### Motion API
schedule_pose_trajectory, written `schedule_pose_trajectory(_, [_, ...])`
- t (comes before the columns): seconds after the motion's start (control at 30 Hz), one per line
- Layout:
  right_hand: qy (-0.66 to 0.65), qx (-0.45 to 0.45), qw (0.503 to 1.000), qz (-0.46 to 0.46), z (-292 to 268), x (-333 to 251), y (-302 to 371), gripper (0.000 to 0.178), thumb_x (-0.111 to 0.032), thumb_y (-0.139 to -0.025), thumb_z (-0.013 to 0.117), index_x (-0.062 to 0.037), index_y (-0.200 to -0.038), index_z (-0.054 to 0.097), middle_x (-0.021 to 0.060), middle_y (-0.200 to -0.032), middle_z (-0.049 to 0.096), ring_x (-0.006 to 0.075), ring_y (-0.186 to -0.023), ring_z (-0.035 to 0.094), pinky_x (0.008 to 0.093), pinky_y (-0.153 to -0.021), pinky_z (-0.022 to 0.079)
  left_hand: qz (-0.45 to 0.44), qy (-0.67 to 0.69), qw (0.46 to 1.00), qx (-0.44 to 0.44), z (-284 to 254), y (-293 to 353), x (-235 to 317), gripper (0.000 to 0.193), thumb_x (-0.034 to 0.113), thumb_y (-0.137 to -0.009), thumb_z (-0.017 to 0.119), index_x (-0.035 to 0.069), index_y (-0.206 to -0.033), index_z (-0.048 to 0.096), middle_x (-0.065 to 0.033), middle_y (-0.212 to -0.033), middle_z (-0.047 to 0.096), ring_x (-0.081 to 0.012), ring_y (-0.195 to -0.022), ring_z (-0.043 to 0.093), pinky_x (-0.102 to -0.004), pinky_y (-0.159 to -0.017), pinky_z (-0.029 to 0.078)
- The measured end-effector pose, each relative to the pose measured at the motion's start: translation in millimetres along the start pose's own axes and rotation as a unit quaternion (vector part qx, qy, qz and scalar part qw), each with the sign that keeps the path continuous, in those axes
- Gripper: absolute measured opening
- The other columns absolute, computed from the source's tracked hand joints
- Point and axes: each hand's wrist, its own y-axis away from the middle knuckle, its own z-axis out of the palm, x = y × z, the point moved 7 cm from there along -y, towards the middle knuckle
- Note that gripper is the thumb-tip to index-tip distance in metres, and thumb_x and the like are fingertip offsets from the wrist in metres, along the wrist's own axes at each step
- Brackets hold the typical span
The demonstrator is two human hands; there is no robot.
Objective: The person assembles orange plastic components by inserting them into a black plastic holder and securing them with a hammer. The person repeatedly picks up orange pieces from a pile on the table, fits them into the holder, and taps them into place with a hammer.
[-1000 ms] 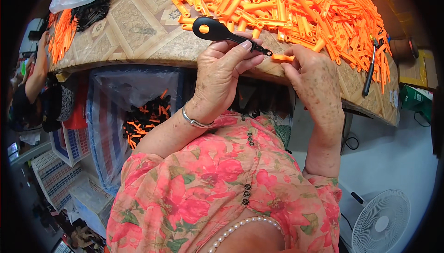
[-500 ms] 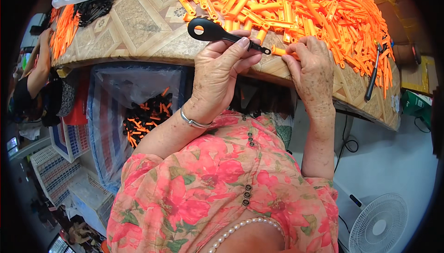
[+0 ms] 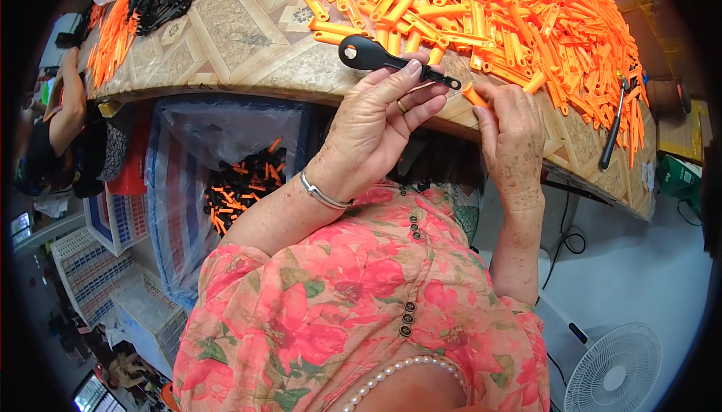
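Note:
My left hand pinches a black plastic handle piece. Its broad rounded end with a hole points left, and its thin end with a small eyelet points right. An orange plastic sleeve is held by my right hand between thumb and fingertips, its end tilted up and left. The eyelet and the sleeve are close together but apart. Just beyond both hands, a large heap of orange sleeves covers the table's far right side.
The patterned tabletop has a dark-handled tool on its right. Black and orange parts lie in a lined striped bin below the table's edge. Another person's arm is at the far left; a white fan stands lower right.
Both hands keep their hold. The black handle piece has shifted right and slightly down in view. The orange sleeve has turned from nearly level to a steeper tilt.

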Motion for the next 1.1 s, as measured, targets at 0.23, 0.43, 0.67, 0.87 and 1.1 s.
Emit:
schedule_pose_trajectory(0.23, [-0.061,0.046,0.997,0.014,-5.7,0.4,9.2,0.016,-0.007,-0.08,0.07,-0.0077,-0.095,0.067,0.0084,-0.092,0.059,0.0282,-0.09,0.055,0.0402,-0.08,0.044,-0.068,0.115,0.99,-0.045,2.3,-1.5,-9.1,0.022,0.011,-0.095,0.06,-0.002,-0.112,0.059,-0.0144,-0.102,0.065,-0.022,-0.097,0.067,-0.0277,-0.086,0.058])
schedule_pose_trajectory(0.43, [-0.069,0.095,0.993,0.01,-11.8,5.3,36.2,0.022,-0.004,-0.075,0.074,-0.0067,-0.096,0.067,0.0069,-0.095,0.06,0.0263,-0.09,0.056,0.0391,-0.081,0.044,-0.085,0.139,0.985,-0.055,-0.2,-3.7,-14.2,0.022,0.01,-0.095,0.059,-0.003,-0.113,0.058,-0.0149,-0.103,0.065,-0.0222,-0.096,0.067,-0.0285,-0.086,0.059])
schedule_pose_trajectory(0.67, [-0.206,0.129,0.966,0.085,-14.6,23.7,49.1,0.026,0.002,-0.077,0.071,-0.0049,-0.1,0.063,0.0076,-0.096,0.061,0.0233,-0.084,0.059,0.033,-0.074,0.048,-0.055,0.034,0.996,-0.056,10.3,4.7,-17.4,0.023,0.011,-0.095,0.061,-0.001,-0.114,0.059,-0.013,-0.105,0.065,-0.0217,-0.098,0.067,-0.0289,-0.087,0.058])
schedule_pose_trajectory(0.87, [-0.286,0.164,0.944,0.019,-48.5,-14.6,34.7,0.022,0.005,-0.077,0.074,-0.0047,-0.095,0.066,0.0073,-0.095,0.056,0.0139,-0.08,0.057,0.0243,-0.067,0.048,-0.004,-0.087,0.993,-0.08,21.1,10.8,-18.6,0.022,0.011,-0.094,0.061,-0.001,-0.113,0.061,-0.0115,-0.106,0.065,-0.0203,-0.098,0.066,-0.0299,-0.085,0.057])
schedule_pose_trajectory(1.1, [-0.26,0.167,0.951,0.02,-45.4,-22.0,31.0,0.024,0.002,-0.075,0.077,-0.0049,-0.096,0.067,0.0071,-0.097,0.053,0.0127,-0.077,0.056,0.0232,-0.059,0.048,-0.002,-0.165,0.982,-0.086,24.3,15.0,-28.4,0.024,0.01,-0.093,0.063,-0.002,-0.114,0.061,-0.0114,-0.105,0.066,-0.0176,-0.097,0.066,-0.0318,-0.083,0.056])
